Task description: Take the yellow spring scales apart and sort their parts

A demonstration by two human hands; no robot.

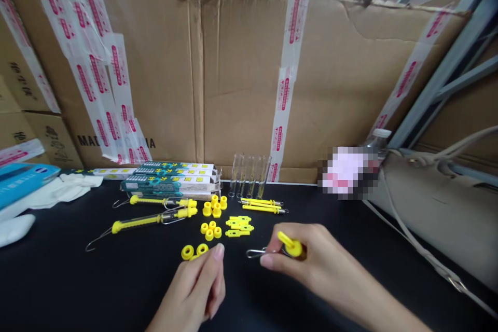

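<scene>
My right hand (317,257) is closed around a spring scale, of which a yellow end piece (292,246) shows above the fingers. A bent metal wire loop (254,253) sticks out to the left between thumb and forefinger. My left hand (196,285) is closed, thumb pressed against the curled forefinger; whatever it may hold is hidden. Just beyond it lie yellow rings (187,252), partly covered by the hand. Farther back are small yellow collars (209,234), yellow caps (207,209) and flat yellow tabs (239,226).
Two spring scales with hooks (138,222) lie at the left, before stacked printed boxes (171,185). Clear tubes (241,179) stand upright behind yellow rods (261,208). A blue packet (23,184) lies far left, a beige bag (443,207) right. Cardboard (241,78) walls the back.
</scene>
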